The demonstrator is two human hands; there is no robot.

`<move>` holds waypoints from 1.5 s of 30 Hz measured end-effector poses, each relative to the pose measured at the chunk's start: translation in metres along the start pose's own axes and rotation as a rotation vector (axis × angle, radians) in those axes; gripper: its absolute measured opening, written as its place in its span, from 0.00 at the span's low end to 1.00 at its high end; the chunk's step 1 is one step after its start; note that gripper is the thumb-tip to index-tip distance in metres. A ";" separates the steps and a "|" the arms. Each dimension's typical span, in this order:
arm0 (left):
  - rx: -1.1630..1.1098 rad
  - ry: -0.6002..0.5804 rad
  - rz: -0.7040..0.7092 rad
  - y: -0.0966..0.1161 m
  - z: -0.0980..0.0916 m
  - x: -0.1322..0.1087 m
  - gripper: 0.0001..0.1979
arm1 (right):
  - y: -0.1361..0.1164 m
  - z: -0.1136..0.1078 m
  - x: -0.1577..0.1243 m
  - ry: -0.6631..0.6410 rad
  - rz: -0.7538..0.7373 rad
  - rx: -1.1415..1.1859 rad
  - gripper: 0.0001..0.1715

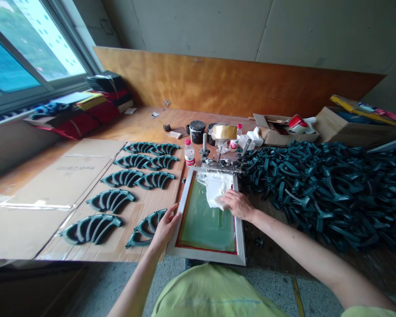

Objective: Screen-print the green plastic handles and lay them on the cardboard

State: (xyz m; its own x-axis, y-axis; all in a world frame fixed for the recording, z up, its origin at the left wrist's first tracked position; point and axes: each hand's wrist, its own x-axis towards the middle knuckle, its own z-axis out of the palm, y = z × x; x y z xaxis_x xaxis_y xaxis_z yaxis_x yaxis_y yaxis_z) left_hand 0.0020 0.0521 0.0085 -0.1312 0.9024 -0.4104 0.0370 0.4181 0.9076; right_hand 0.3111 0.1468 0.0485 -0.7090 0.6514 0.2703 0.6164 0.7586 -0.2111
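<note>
A screen printing frame (pixel 240 237) with a silver border and green mesh lies in front of me. White ink or paste (pixel 214 187) is smeared over the far part of its mesh. My right hand (pixel 238 204) is closed around a small pale scraper (pixel 221 202), which is at the near edge of the white patch. My fingers partly hide the scraper. At the frame's left side is my left hand (pixel 166 225), its fingers stretched and thumb apart, close to the border. Just left of it, curved dark green plastic parts (pixel 141 233) lie on cardboard, partly covered by that hand.
Several rows of the same parts (pixel 107 200) lie on cardboard (pixel 75 171) at left. A large heap of green parts (pixel 320 189) fills the right. Behind the frame stand a metal clamp (pixel 221 166), a red-capped bottle (pixel 189 154), a black tub (pixel 197 132) and a tape roll (pixel 224 132).
</note>
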 end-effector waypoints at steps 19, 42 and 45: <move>-0.213 -0.006 0.446 0.196 0.010 0.014 0.30 | 0.081 -0.013 -0.025 0.123 0.753 0.140 0.06; -0.405 0.075 -0.143 0.017 0.058 -0.041 0.24 | -0.058 0.006 -0.039 0.185 0.038 0.226 0.15; -0.382 0.399 -0.140 -0.020 0.005 -0.051 0.24 | -0.016 0.012 -0.065 0.256 0.212 0.251 0.14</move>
State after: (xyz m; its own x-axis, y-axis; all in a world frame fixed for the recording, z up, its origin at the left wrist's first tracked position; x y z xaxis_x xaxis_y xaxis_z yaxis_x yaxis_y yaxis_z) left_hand 0.0129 -0.0022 0.0105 -0.4760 0.7010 -0.5310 -0.3591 0.3963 0.8450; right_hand 0.3431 0.0921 0.0230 -0.4479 0.7921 0.4148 0.6144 0.6097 -0.5009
